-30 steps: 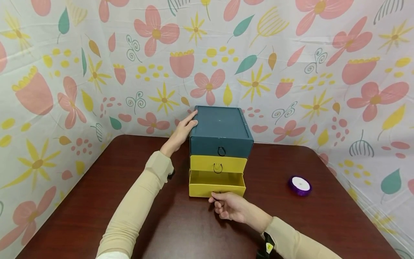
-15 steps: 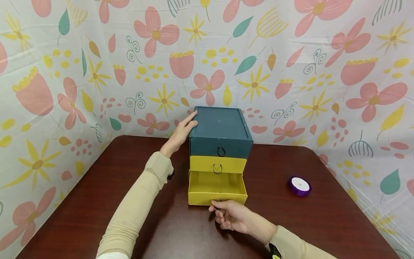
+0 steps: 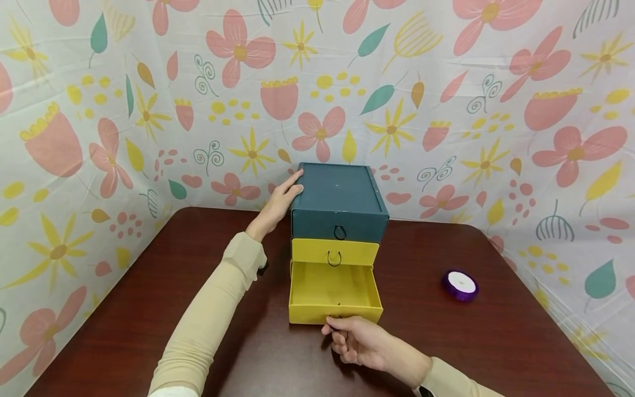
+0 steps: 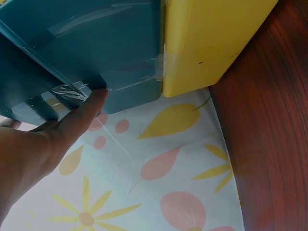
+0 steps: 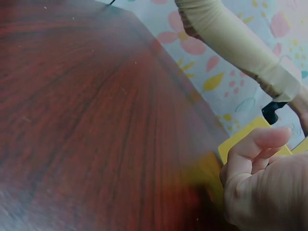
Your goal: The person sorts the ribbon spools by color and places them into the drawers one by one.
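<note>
A stacked drawer unit stands on the table, dark teal above and yellow below. My left hand rests along the teal part's top left edge; in the left wrist view its fingers lie against the taped teal surface. The bottom yellow drawer is pulled well out, showing its bare yellow inside with a small dark spot near the front wall. At its front my right hand pinches the black loop handle, mostly hidden by the fingertips. The upper yellow drawer and teal drawer are in, their black loops hanging.
A purple ribbon spool with a white centre lies to the right of the unit on the dark red wooden table. Behind the table hangs a flower-printed cloth, close to the unit's back.
The right hand has drawn the bottom yellow drawer farther out toward the person, so more of its inside shows. The left hand has stayed on the teal part.
</note>
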`<state>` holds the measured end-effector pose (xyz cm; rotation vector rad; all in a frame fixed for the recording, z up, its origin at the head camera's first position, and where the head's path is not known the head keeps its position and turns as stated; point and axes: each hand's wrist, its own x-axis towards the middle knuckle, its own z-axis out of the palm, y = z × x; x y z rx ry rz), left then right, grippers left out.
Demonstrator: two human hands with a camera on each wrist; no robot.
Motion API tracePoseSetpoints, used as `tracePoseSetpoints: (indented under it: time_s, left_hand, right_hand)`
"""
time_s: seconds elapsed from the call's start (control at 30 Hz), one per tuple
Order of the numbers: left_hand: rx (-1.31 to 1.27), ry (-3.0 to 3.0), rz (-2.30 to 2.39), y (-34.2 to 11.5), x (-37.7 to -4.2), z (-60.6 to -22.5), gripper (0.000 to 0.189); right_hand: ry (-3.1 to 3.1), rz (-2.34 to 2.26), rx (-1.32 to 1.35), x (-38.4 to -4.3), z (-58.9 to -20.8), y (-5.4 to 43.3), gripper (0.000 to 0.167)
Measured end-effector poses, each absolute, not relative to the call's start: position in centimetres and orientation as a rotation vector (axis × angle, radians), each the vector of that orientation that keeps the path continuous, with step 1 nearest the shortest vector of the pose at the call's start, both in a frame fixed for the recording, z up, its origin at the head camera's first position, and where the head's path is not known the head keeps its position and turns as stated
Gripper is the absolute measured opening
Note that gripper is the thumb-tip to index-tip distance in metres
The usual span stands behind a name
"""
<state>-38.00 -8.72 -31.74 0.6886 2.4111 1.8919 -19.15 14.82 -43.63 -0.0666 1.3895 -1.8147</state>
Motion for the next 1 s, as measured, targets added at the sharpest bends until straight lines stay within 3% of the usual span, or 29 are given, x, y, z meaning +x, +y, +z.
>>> tracePoseSetpoints:
  time_s: [0.7, 1.0]
  left_hand:
    - [0.685, 2.376, 1.851, -8.7, -35.2, -29.4, 0.056]
    - [0.681, 2.38, 1.864, -8.9, -35.2, -29.2, 0.056]
  right_hand:
    - [1.356, -1.806, -0.088, -16.8, -43.7, 14.5, 0.025]
    - [1.367, -1.814, -0.357, -15.7, -40.3, 14.6, 0.029]
